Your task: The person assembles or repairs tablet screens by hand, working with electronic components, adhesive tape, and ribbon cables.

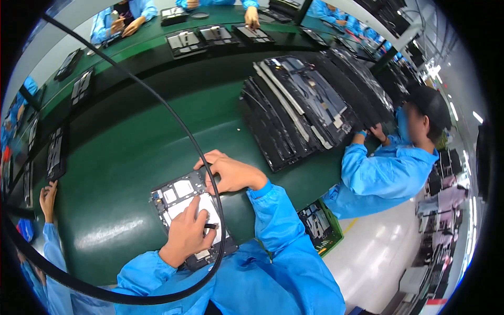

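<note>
An opened tablet [184, 188], its white battery and metal shields bared inside a dark frame, lies tilted on the green bench close to my body. My left hand [185, 231] rests over its middle, fingers stretched apart across the battery. Beside the left fingers a short black strip [211, 226] shows. At the tablet's far right corner, my right hand [233, 174] is bent round the edge, thumb and fingers on either side of the corner. The fingertips of that hand are partly hidden behind a black cable.
A black cable [173, 113] loops across the view in front of the tablet. Tall stacks of tablet parts [310, 100] stand at the right, near a co-worker [388, 157] in blue. A dark conveyor [121, 79] carries tablets. Below the bench sits a green crate [331, 236].
</note>
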The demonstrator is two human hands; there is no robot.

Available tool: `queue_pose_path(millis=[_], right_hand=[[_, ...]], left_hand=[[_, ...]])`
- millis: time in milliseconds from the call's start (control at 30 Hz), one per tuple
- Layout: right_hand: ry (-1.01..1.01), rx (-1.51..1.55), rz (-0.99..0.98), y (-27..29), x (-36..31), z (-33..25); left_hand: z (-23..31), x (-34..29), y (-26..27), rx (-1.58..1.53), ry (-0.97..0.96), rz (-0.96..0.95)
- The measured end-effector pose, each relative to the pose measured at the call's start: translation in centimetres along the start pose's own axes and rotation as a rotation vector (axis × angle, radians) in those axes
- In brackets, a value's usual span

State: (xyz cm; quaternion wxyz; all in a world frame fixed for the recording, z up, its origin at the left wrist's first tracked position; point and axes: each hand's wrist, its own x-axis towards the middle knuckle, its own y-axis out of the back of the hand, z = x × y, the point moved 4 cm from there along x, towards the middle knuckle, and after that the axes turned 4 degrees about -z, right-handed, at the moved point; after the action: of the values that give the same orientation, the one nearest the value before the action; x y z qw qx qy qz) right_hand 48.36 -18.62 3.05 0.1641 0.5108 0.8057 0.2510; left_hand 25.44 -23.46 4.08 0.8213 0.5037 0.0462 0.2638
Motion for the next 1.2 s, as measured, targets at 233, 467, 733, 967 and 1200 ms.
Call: queue_pose_path(millis=[233, 467, 733, 967, 1200], right_hand=[[0.013, 0.006, -0.013, -0.4, 0.1, 0.8], [0.02, 0.016, -0.042, -0.9, 0.4, 0.4], [0.033, -0.031, 0.054, 0.6, -0.3, 0.4], [0.007, 0.03, 0.129, -0.2, 1.6, -0.5], [0.01, 0.063, 0.218, -1.1, 2.2, -0.7]], left_hand=[[0.0, 1.2, 1.0, 0.065, -0.016, 0.112], [-0.3, 0.3, 1.1, 0.118, 0.044, 0.08], [-0.6, 0.8, 0.3, 0.188, 0.087, 0.037], [-0.2, 0.5, 1.1, 0.192, 0.173, 0.051], [-0.2, 0.3, 1.1, 0.195, 0.135, 0.11]])
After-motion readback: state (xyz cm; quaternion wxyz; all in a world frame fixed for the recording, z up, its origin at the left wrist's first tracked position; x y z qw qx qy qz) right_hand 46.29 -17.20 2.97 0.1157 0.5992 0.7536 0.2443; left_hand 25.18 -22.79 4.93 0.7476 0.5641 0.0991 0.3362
